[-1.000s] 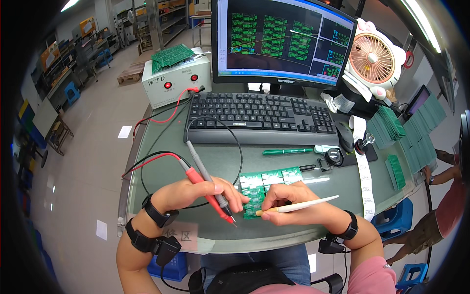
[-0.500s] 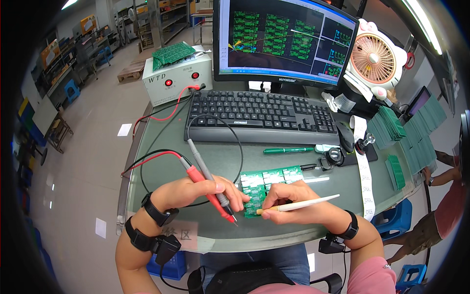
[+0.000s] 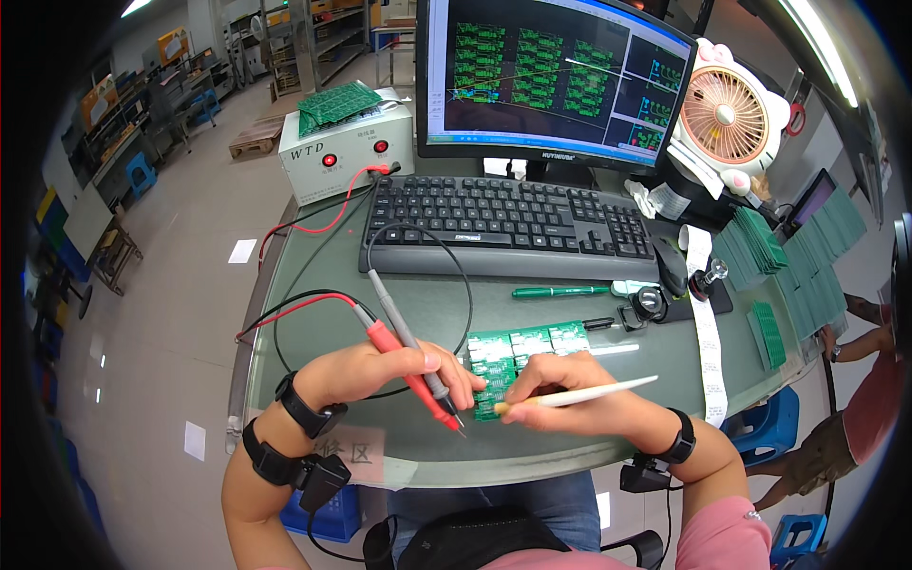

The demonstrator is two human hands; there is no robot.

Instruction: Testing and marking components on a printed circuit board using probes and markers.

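My left hand (image 3: 410, 361) is closed around two test probes, a red probe (image 3: 383, 338) and a grey probe (image 3: 392, 308). Their tips point down toward the table's front edge, just left of a green circuit board panel (image 3: 494, 350). Fingertips of that hand touch the panel's left edge. My right hand (image 3: 560, 378) pinches a slim white pen-like tool (image 3: 608, 390) whose yellowish end rests at the panel's lower part. Its exact kind is unclear, and the hand hides the panel's right portion. The panel lies flat on the green tabletop.
Behind stand a keyboard (image 3: 503, 218), a monitor (image 3: 551, 85) and a white power box (image 3: 347, 152). Right of the panel lie a black marker (image 3: 598, 324), a loupe (image 3: 648, 304), a mouse (image 3: 671, 266) and a paper strip (image 3: 708, 361). Stacked boards (image 3: 755, 239) and another person (image 3: 869, 380) are at right.
Both probe tips have shifted slightly to the right with my left hand. The white tool's yellowish end has moved a little left and up. The panel has not visibly moved.
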